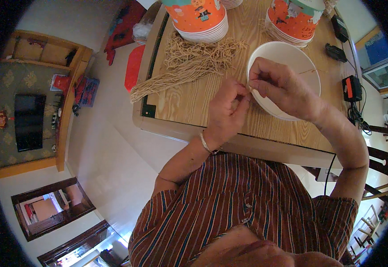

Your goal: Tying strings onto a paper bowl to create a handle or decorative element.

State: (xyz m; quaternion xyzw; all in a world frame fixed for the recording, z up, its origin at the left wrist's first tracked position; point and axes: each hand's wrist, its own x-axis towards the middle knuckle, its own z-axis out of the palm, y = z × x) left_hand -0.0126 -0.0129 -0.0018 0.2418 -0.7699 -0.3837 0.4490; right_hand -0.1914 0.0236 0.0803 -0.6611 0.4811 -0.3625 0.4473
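While both hands meet at the near-left rim of the white bowl (pixel 287 66), each is pinched nearly shut on a thin tan string (pixel 250 89). The left hand (pixel 227 111) grips it from the desk (pixel 189 100) side, and the right hand (pixel 278 84) grips it over the bowl. The string's far end seems to run rightward across the bowl. A string bundle (pixel 185 66) lies left of the hands, nearer the left one, its long axis slanting toward the orange cups (pixel 198 18).

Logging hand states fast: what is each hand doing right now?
Left hand: fingers pinched shut on a thin tan string.
Right hand: pinched shut on the same string, over the white bowl.
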